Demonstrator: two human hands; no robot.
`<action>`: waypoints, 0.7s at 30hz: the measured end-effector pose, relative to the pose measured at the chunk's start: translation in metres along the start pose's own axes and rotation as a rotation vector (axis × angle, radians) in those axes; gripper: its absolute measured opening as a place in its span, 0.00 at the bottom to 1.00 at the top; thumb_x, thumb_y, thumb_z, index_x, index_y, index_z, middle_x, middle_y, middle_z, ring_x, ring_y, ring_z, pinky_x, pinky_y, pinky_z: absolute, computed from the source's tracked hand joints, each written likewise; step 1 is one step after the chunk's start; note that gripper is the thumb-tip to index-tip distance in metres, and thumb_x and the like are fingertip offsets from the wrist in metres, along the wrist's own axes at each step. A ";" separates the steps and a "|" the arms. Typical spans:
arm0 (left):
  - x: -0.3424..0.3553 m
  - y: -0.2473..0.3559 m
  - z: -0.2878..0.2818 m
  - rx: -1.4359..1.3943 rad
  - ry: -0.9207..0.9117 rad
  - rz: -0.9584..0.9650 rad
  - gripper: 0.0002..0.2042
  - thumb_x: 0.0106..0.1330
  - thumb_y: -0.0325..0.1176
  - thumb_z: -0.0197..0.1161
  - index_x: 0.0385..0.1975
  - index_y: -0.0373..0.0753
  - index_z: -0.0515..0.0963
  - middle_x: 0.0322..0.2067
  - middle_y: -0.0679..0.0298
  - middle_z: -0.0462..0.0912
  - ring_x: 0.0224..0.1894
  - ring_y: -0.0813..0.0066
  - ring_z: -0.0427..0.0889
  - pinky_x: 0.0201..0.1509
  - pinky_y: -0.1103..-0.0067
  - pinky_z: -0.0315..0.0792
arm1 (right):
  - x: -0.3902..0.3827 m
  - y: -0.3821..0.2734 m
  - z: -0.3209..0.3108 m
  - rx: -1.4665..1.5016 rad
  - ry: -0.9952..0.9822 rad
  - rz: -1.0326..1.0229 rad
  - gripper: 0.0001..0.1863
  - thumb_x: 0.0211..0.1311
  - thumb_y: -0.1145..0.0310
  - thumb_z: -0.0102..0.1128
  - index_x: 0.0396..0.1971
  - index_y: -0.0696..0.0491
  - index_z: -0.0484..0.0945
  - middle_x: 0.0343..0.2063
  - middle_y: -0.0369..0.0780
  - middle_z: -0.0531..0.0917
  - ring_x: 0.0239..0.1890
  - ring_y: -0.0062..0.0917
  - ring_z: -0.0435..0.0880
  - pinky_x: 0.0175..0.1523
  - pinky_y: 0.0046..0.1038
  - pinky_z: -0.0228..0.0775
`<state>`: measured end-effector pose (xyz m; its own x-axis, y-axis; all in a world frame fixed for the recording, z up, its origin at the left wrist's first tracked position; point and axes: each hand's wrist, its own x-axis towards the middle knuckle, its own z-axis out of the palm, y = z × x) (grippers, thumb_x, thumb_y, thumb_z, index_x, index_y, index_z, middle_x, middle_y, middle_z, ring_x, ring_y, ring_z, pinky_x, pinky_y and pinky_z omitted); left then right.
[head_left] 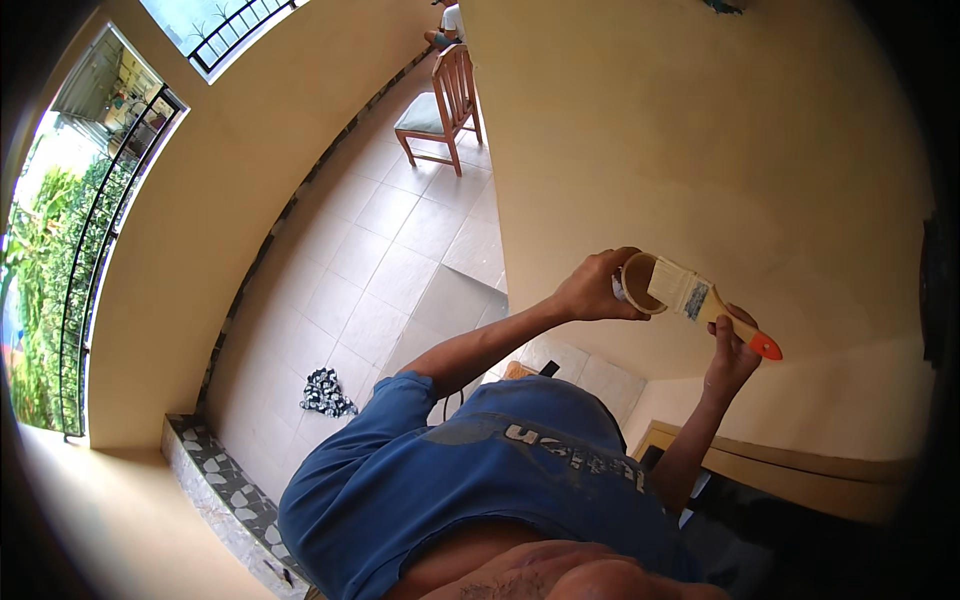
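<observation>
Flat paintbrush with a cream-coated head, pale wooden handle and orange tip (698,302) is gripped by the handle in the right hand (733,352), bristles right at the mouth of a round, cream-rimmed cup (636,285), can't tell if they touch. Left hand (595,286) is wrapped round that cup. Plain yellowish wall (650,150) behind, then a black-and-white patterned cloth (328,393) and a slatted brown wooden chair (455,95) on the pale tiled floor (350,270)

Paintbrush (697,294) partly blocking cup (637,283) mouth, wall (690,150) beyond, open air leftward
</observation>
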<state>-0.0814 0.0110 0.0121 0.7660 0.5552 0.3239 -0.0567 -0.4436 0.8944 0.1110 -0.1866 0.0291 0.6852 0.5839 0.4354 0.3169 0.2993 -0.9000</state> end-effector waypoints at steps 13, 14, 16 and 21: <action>-0.011 0.017 0.007 0.005 0.055 -0.024 0.44 0.45 0.39 0.87 0.64 0.33 0.74 0.55 0.52 0.85 0.59 0.61 0.85 0.66 0.66 0.76 | 0.000 -0.018 0.007 0.076 -0.085 -0.026 0.12 0.68 0.80 0.67 0.49 0.62 0.81 0.42 0.40 0.85 0.40 0.17 0.84 0.48 0.21 0.80; -0.010 0.013 0.009 0.015 0.064 -0.031 0.43 0.45 0.39 0.87 0.64 0.33 0.74 0.55 0.52 0.85 0.59 0.62 0.85 0.65 0.66 0.77 | 0.002 -0.015 0.007 0.076 -0.105 -0.012 0.12 0.68 0.80 0.67 0.49 0.62 0.81 0.42 0.40 0.85 0.41 0.18 0.85 0.49 0.21 0.80; -0.008 0.013 0.010 0.019 0.066 -0.019 0.43 0.45 0.38 0.87 0.64 0.32 0.74 0.54 0.52 0.86 0.58 0.62 0.86 0.64 0.66 0.78 | 0.004 -0.017 0.007 0.062 -0.128 -0.002 0.11 0.68 0.81 0.68 0.49 0.62 0.81 0.43 0.40 0.86 0.44 0.20 0.86 0.52 0.22 0.81; -0.002 0.016 0.006 0.064 0.038 -0.008 0.43 0.45 0.38 0.87 0.63 0.31 0.73 0.53 0.52 0.86 0.57 0.61 0.86 0.63 0.66 0.79 | 0.001 -0.026 0.012 0.126 -0.096 -0.037 0.11 0.67 0.81 0.68 0.47 0.61 0.82 0.44 0.40 0.87 0.47 0.21 0.87 0.54 0.24 0.82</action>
<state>-0.0800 -0.0007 0.0239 0.7413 0.5850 0.3292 -0.0083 -0.4824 0.8759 0.0955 -0.1844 0.0529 0.6067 0.6383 0.4737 0.2522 0.4105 -0.8763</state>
